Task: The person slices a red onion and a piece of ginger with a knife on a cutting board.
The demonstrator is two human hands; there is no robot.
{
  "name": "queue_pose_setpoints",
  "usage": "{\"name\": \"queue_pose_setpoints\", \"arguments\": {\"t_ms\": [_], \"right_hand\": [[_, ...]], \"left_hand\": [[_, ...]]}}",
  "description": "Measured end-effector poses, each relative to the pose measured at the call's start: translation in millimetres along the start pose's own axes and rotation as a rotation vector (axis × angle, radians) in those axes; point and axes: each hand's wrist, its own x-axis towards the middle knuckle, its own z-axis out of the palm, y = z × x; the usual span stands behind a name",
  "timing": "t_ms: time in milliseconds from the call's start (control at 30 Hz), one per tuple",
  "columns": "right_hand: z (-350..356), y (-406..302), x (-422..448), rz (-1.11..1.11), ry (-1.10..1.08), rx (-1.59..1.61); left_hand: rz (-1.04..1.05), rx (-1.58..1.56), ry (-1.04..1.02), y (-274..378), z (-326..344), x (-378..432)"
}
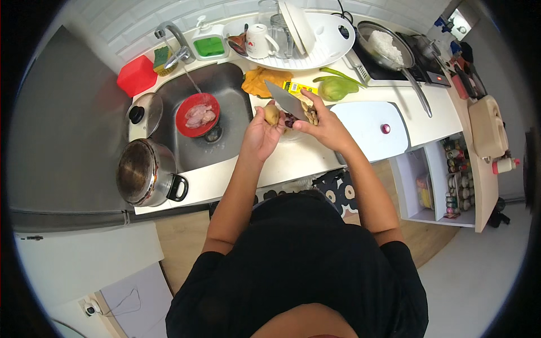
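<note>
My left hand [266, 133] holds a small yellowish-brown peeled or unpeeled piece of produce [271, 114], perhaps a potato or ginger. In my right hand [323, 122] is a kitchen knife [285, 98], its broad blade pointing up and to the left, beside the produce. Under the hands sits a bowl or plate, mostly hidden, with dark red pieces [290, 120] and tan peelings or slices [310, 114]. To the right, a white cutting board [367, 126] bears a small red onion or shallot [385, 129]. A pale green chayote-like vegetable [338, 88] lies behind the board.
Water runs from the faucet [181, 55] into a red bowl [179, 114] of raw meat [199, 115] in the sink [236, 97]. A pot [146, 171] stands at left. Behind are an orange cloth [262, 82], a dish rack [329, 46] and a pan [405, 53] of rice on a cooktop.
</note>
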Motion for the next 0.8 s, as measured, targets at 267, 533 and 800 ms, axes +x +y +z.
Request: {"name": "queue_pose_setpoints", "arguments": {"t_ms": [267,533,800], "right_hand": [[11.3,-15.5,-12.2,-0.111,-0.064,-0.318],[22.8,-32.7,-18.3,-0.126,-0.062,-0.548],[20.6,-35.5,-15.8,-0.118,-0.061,-0.587]], "left_hand": [[-0.021,0.160,0.189,-6.9,5.4,-1.7],[-0.099,0.147,0.054,-11.8,25.2,-8.2],[-0.038,0.261,0.057,-9.4,35.7,-15.3]]}}
